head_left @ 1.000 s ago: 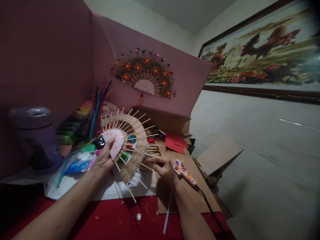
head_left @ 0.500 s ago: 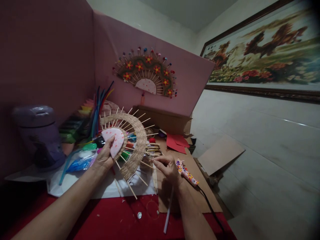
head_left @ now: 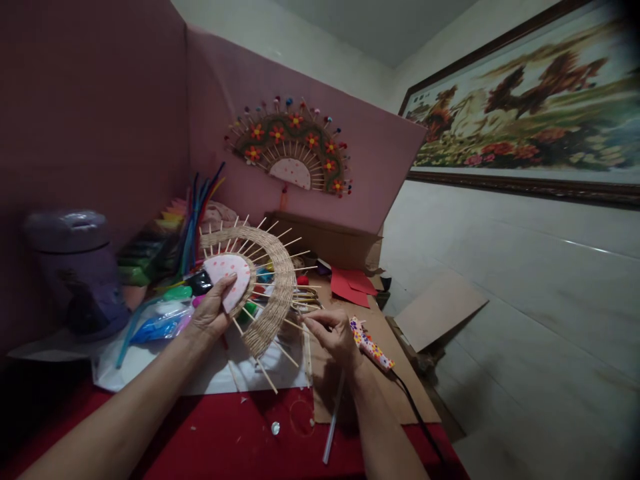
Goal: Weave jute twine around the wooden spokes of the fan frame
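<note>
My left hand (head_left: 215, 310) grips a half-round craft fan by its white, pink-dotted centre, thumb on top. The fan's woven straw band (head_left: 283, 280) curves around that centre, and thin wooden sticks radiate out through it. At the fan's lower right side, my right hand (head_left: 327, 331) is closed in a pinch at the outer tip of one stick; whether the fingers also hold something small is hidden. Just right of that hand a flower-patterned glue gun (head_left: 371, 345) lies on cardboard. A clear glue stick (head_left: 334, 420) lies below, partly behind my right wrist.
A finished fan with orange flowers (head_left: 295, 147) hangs on the pink board behind. Pipe cleaners (head_left: 197, 213), a purple canister (head_left: 75, 273) and plastic bags (head_left: 165, 323) stand or lie at left. Red paper (head_left: 350, 283) rests on the cardboard (head_left: 400, 393). The glue gun's black cord runs toward me.
The fan has tilted very slightly in my left hand. My right hand stays pinched at the stick's tip. The view has shifted a little.
</note>
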`<state>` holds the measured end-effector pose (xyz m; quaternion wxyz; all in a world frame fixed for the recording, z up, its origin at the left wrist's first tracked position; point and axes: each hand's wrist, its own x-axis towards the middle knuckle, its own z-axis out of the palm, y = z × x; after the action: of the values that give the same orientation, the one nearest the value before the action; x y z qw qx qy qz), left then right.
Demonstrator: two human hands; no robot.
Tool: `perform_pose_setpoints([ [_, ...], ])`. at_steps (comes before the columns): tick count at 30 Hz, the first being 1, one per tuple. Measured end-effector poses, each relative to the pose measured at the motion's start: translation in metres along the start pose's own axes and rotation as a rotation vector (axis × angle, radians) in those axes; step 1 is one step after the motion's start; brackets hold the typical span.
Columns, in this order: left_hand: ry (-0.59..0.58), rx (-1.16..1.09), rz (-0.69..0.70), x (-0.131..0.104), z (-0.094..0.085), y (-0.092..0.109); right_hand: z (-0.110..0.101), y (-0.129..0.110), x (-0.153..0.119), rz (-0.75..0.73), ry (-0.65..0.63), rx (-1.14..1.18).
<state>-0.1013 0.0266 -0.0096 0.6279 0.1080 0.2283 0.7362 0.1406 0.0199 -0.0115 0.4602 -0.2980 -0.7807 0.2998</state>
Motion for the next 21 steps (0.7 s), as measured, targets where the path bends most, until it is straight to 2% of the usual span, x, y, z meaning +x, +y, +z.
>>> perform_pose_setpoints([
  [5, -0.045, 0.022, 0.024, -0.001, 0.005, -0.003, -0.002, 0.001, 0.001, -0.008, 0.051, 0.071],
  [9, -0.011, 0.043, 0.058, -0.001, 0.021, -0.001, -0.004, 0.005, 0.005, 0.006, 0.12, 0.091],
  [13, -0.038, 0.081, 0.104, 0.005, 0.039, 0.004, -0.006, 0.012, 0.008, -0.031, 0.248, 0.091],
  [17, -0.124, 0.075, 0.152, 0.014, 0.054, 0.011, -0.007, 0.014, 0.008, -0.063, 0.329, 0.012],
  [21, -0.173, 0.045, 0.173, 0.022, 0.065, 0.013, -0.003, 0.009, 0.007, -0.154, 0.343, -0.108],
])
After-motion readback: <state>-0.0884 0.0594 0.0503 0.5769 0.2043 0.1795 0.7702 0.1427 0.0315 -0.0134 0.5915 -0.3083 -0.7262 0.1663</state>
